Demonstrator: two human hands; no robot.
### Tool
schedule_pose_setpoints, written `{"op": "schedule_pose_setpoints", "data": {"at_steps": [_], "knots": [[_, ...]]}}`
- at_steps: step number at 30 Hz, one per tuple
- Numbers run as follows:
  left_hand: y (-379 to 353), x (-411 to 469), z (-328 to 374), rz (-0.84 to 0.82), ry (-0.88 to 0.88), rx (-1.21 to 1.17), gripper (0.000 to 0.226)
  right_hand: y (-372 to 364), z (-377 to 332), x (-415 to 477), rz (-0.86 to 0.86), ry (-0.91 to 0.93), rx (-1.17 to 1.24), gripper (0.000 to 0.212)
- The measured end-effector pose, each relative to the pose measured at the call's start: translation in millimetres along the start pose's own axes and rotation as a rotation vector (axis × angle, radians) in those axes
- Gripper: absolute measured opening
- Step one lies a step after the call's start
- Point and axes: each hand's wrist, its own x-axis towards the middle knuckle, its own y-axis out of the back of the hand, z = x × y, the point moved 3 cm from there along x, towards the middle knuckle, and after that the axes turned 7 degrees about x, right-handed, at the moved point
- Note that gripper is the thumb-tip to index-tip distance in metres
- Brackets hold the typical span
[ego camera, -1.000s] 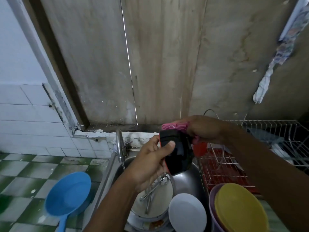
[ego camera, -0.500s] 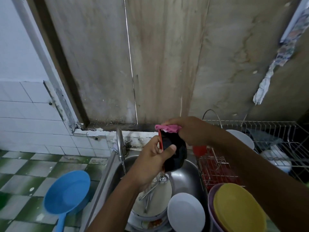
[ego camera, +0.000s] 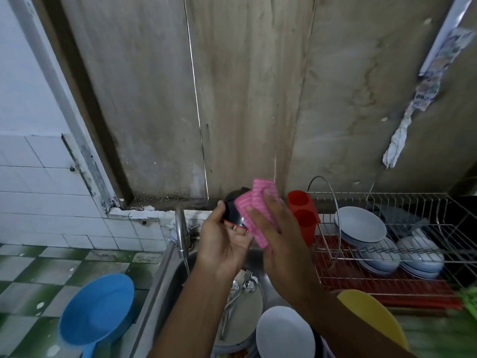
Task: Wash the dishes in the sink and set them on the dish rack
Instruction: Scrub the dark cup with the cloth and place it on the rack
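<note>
— Where is the bowl for you?

— Above the sink (ego camera: 169,285), held clear of it. My left grip (ego camera: 222,244) is curled round the black bowl (ego camera: 232,210) from below, thumb at its rim, clamped on it. My right grip (ego camera: 276,233) has its fingers flat, pressing the pink cloth (ego camera: 258,208) against the bowl's side. It is spread, not closed on anything.

— How will it handle?

— Light and stiff, I judge. It is small, round and glossy black with a thin red edge, perhaps plastic or lacquer. Wet, it should be slippery, so I would take hold across the rim with fingers under the base, not on the smooth wall. The cloth is soft and ribbed and folds over the curve.

— And the rest?

— Down in the sink, a white plate (ego camera: 284,332) and steel cutlery (ego camera: 240,282) lie on a larger dish (ego camera: 247,316), all hard and smooth. Right of the sink, the wire dish rack (ego camera: 402,200) holds stacked pale plates (ego camera: 361,226), fragile if ceramic, and a red plastic holder (ego camera: 303,215).
</note>
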Motion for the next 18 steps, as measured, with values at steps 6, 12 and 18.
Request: {"op": "schedule_pose_setpoints", "data": {"at_steps": [6, 12, 18], "knots": [[2.9, -10.1, -4.0, 0.007, 0.036, 0.206, 0.046, 28.2, 29.6, 60.0, -0.156, -0.474, 0.479, 0.048], [1.1, -16.1, 7.4, 0.007, -0.01, 0.227, 0.043, 37.1, 24.3, 61.5, -0.236, -0.367, 0.361, 0.059], [-5.0, -4.5, 2.5, 0.06, -0.09, 0.076, 0.042, 15.4, -15.9, 48.2, -0.042, -0.295, 0.303, 0.061]]}}
